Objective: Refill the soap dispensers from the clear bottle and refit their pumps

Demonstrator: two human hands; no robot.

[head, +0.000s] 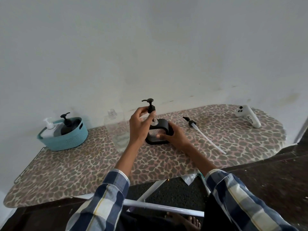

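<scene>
A black-framed soap dispenser (162, 124) with a clear ribbed body stands mid-board. My right hand (173, 135) grips its base and side. My left hand (141, 125) holds a black pump (150, 106) by its collar just above the dispenser's neck, its tube reaching into the opening. Left of my left hand stands the clear bottle (116, 129), uncapped and nearly empty. A second black pump (191, 122) with a long white tube lies on the board to the right.
The leopard-print ironing board (83, 164) stands against a white wall. A teal basket (66, 137) at the left holds a white and a black dispenser. A white controller (248, 115) lies at the far right. The board's white legs and my foot show below.
</scene>
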